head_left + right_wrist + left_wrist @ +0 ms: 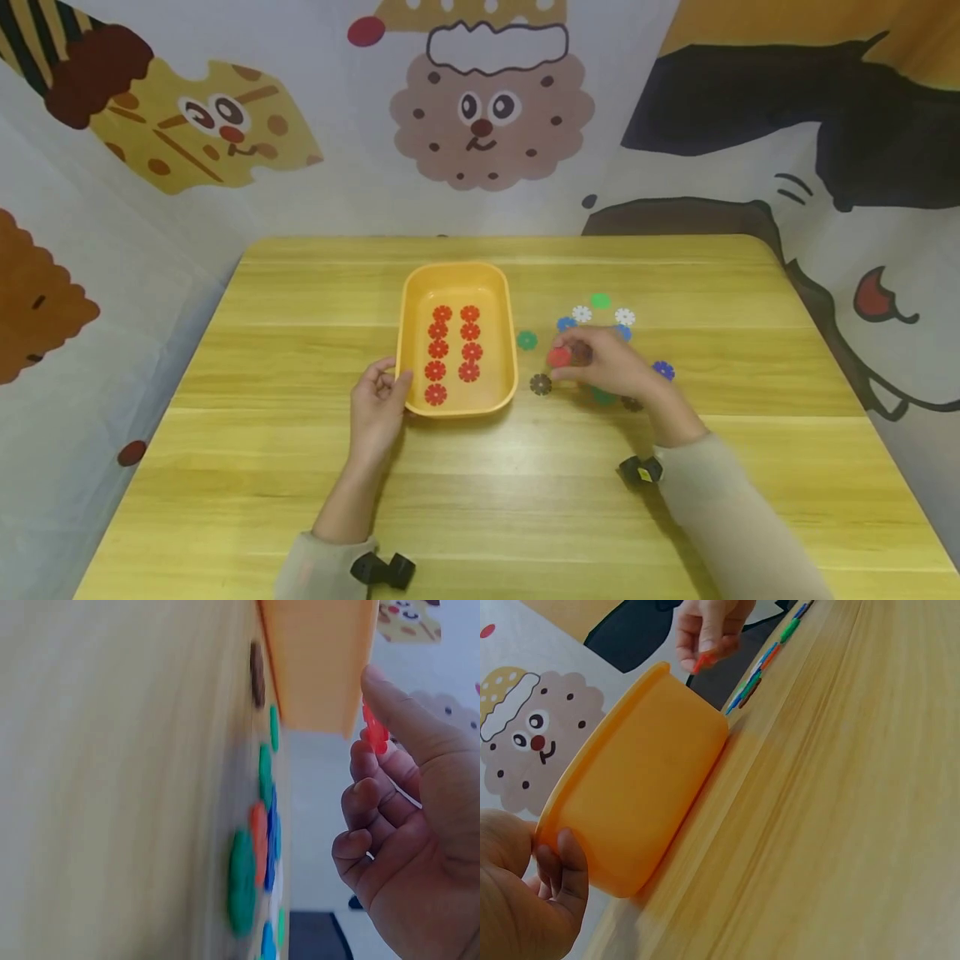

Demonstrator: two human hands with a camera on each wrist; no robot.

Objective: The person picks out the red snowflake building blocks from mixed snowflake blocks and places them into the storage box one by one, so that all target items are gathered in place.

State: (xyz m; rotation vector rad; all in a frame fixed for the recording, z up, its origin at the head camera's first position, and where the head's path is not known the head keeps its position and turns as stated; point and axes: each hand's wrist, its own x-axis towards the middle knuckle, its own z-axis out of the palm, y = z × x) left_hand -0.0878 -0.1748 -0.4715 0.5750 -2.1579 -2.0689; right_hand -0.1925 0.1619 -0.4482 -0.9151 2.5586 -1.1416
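Observation:
A yellow-orange plastic tray [491, 392] rests on the table, with red notched discs [438, 349] laid inside in two columns. My left hand [378, 412] grips the tray's near left rim, thumb inside and fingers against the outer wall, as the left wrist view [532, 892] also has it. To the right of the tray, my right hand [611, 360] pinches a red notched disc [559, 357] between thumb and fingertips. In the right wrist view that red disc [375, 731] is raised off the table. Below and around this hand lie loose discs of other colours.
Near the tray's right side are a green disc [527, 340] and a dark brown disc [541, 384]. Farther back lie white [625, 317] and bright green discs [601, 301], with a blue disc [663, 371] to the right. A cartoon-printed cloth [337, 192] hangs behind the wooden table [480, 500].

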